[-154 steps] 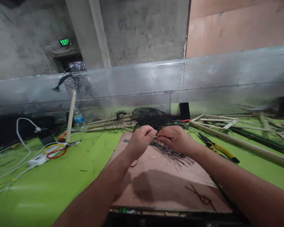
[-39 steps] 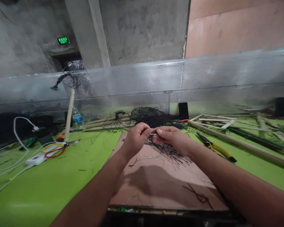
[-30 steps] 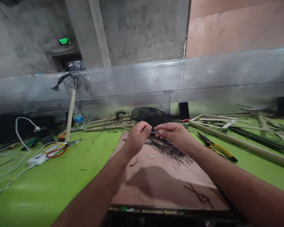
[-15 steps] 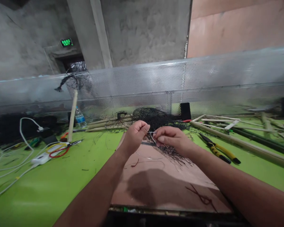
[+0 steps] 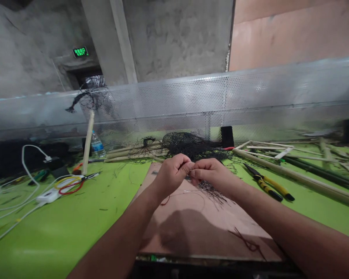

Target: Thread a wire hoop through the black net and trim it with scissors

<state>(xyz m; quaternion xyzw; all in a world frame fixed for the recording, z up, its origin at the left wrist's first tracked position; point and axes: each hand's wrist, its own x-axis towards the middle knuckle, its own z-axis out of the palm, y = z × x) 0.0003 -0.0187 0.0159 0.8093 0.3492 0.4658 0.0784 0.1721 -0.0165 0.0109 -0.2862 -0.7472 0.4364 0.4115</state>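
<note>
i note, by the worker's clock: white power strip [image 5: 48, 195], ten o'clock; left hand [image 5: 173, 173], twelve, fingertips pinched; black netting [image 5: 184, 143], just beyond; right hand [image 5: 213, 172], also pinched, meeting the left; whatever they grip is hidden, i cannot tell; yellow-handled pliers [image 5: 261, 180], one o'clock.

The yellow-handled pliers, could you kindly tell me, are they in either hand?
No, the yellow-handled pliers lie on the green tabletop, while the left hand and right hand meet away from them.
</note>
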